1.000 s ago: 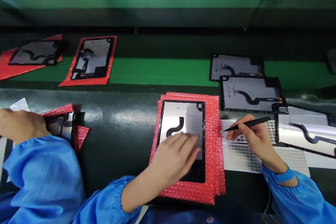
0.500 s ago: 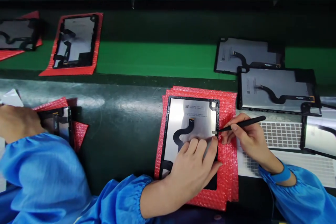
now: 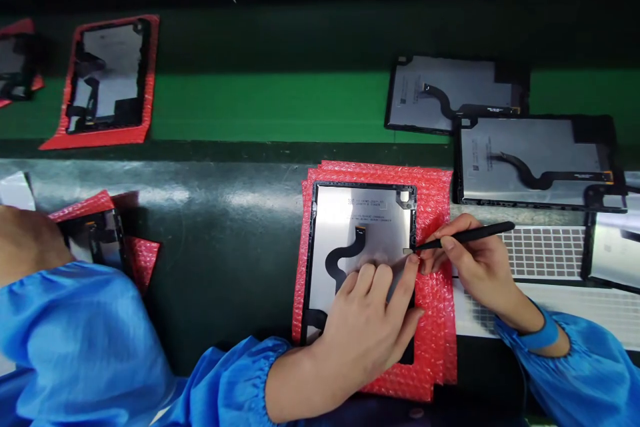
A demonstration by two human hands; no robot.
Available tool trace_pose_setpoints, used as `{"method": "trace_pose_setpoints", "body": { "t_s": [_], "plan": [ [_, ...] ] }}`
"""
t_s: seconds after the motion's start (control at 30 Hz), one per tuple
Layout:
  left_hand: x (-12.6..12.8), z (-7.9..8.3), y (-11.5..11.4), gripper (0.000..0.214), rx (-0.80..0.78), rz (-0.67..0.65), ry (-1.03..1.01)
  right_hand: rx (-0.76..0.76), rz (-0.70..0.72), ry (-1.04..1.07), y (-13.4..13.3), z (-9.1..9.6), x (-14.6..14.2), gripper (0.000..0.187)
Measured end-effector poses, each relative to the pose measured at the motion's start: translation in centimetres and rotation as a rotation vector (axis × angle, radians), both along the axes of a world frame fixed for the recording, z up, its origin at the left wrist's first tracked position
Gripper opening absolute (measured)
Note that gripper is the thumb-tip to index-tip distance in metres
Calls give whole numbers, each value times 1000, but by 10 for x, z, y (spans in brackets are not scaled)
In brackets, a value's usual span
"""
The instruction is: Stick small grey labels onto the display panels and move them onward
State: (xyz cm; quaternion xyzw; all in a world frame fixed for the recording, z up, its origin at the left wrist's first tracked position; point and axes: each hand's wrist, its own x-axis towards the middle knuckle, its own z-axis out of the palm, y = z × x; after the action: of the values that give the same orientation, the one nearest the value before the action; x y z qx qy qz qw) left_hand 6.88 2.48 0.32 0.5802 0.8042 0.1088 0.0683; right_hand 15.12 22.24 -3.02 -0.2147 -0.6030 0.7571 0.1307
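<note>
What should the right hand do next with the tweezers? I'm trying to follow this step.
Probably lower the small piece onto the panel's right edge and let the left hand press it flat. The right hand holds the black tweezers with a small piece at the tip, right at that edge, and a left fingertip waits just beside it on the red bubble wrap.

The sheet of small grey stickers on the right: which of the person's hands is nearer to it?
Right. The right hand, holding black tweezers, is at the sticker sheet's left edge. The left hand presses on the display panel, farther left.
</note>
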Motion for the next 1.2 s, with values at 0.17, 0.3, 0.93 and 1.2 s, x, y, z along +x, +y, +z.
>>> {"method": "trace_pose_setpoints", "body": {
  "t_s": [0.17,0.3,0.93,1.2],
  "plan": [
    [-2,2,2,59,-5,5,-39,3,20,20,0,1,1,12],
    [-3,3,2,56,8,10,-54,-6,27,27,0,0,2,11],
    [-16,8,5,74,-17,-10,-197,86,-162,127,14,34,36,9],
    [9,20,10,72,42,-111,27,306,-54,-124,13,26,118,14]
  ]
}}
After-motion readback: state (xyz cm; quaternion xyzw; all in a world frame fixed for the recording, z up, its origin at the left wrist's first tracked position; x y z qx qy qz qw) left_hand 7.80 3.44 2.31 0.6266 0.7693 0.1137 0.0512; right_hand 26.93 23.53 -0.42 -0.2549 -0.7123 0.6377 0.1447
